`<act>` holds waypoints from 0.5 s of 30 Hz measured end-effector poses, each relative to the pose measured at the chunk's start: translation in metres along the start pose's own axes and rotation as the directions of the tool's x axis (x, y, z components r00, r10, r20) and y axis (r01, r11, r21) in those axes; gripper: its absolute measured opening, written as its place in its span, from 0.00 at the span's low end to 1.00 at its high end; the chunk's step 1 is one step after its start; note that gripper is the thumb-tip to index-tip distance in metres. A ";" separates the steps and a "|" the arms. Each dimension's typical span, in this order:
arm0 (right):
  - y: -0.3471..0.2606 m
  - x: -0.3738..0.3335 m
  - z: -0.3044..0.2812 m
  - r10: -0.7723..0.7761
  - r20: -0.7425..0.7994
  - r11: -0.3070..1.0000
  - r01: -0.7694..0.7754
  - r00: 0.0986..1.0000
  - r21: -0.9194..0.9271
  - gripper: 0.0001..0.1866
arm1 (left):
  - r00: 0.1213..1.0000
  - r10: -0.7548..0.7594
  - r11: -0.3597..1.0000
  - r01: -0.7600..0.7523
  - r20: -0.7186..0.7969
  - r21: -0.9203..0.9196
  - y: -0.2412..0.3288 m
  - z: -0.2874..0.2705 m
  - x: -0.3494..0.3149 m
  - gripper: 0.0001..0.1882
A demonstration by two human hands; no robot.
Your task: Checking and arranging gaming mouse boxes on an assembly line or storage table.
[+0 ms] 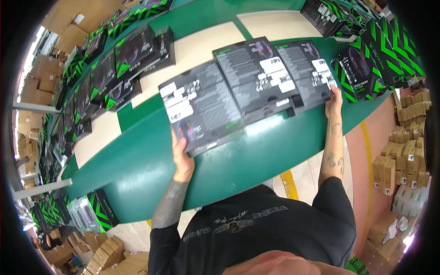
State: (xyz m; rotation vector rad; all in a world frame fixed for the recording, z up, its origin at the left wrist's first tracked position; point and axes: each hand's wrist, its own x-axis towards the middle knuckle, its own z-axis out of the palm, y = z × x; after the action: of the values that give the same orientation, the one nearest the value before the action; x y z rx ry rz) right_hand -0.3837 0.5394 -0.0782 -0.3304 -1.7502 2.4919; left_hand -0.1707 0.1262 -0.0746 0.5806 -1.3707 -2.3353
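Three flat black printed boxes lie side by side between my hands over the green table (151,156). My left hand (182,158) grips the near left corner of the left box (204,110), thumb on its face and fingers hidden beyond the edge. The middle box (254,73) overlaps or abuts its neighbours, and no hand is on it. At the far end, my right hand (334,103) holds the near right corner of the right box (307,73), its thumb on top. Whether the boxes rest on the tabletop or are lifted slightly, I cannot tell.
Similar black and green boxes (135,50) stand in stacks along the table's left side. More boxes (353,73) crowd the right end. Cream panels (279,24) are set into the table. Brown cartons (403,156) are piled at right, and others fill the left background.
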 end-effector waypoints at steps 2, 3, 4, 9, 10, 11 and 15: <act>0.004 -0.049 -0.002 -0.047 0.076 0.992 0.056 0.996 -0.111 0.24 | 0.999 0.021 1.000 -0.020 -0.025 0.016 0.015 -0.043 -0.040 0.33; 0.009 -0.069 -0.009 -0.083 0.207 0.981 0.117 0.975 -0.156 0.32 | 0.999 0.022 1.000 -0.021 -0.036 0.011 0.025 -0.071 -0.053 0.33; 0.007 -0.095 -0.005 -0.032 0.337 0.966 0.115 0.941 -0.230 0.39 | 0.996 -0.059 0.995 0.064 -0.064 0.082 0.042 -0.098 -0.066 0.40; -0.020 -0.168 0.047 0.266 0.572 0.867 0.066 0.776 -0.493 0.44 | 0.996 0.016 0.947 0.013 -0.087 0.322 0.108 -0.175 -0.101 0.40; -0.023 -0.166 0.056 0.276 0.588 0.865 0.069 0.760 -0.496 0.44 | 0.990 0.079 0.943 -0.037 -0.114 0.330 0.114 -0.166 -0.103 0.41; -0.022 -0.162 0.066 0.236 0.597 0.868 0.109 0.767 -0.484 0.42 | 0.991 0.084 0.931 -0.040 -0.106 0.364 0.116 -0.174 -0.103 0.41; -0.013 -0.141 0.085 0.210 0.603 0.862 0.146 0.769 -0.486 0.33 | 0.996 0.071 0.834 -0.026 -0.060 0.551 0.125 -0.164 -0.090 0.39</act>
State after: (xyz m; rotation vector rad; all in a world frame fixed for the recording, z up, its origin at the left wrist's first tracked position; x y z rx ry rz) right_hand -0.2660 0.4393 -0.0197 0.5719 -2.6803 2.2501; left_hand 0.0042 -0.0051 -0.0224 0.7727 -2.0054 -1.8329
